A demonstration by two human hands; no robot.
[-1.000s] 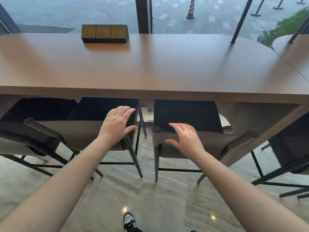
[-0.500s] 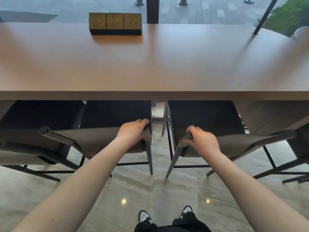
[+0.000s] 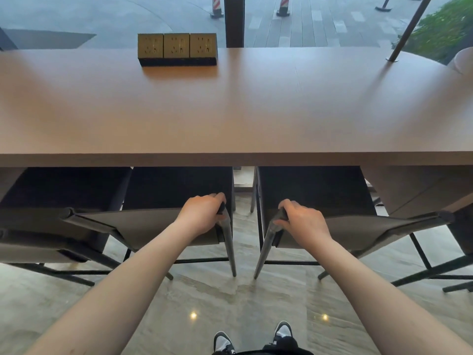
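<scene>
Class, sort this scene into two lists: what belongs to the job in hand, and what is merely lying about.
In the job: left hand, gripping the left middle chair; right hand, gripping the right middle chair.
Lying about: socket block, table, far-left chair.

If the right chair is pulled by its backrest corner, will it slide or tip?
The right chair probably slides: its thin metal legs stand on a glossy floor. It looks fairly light, with a slim frame and thin backrest. As the right hand grips one high corner, it may twist slightly.
</scene>
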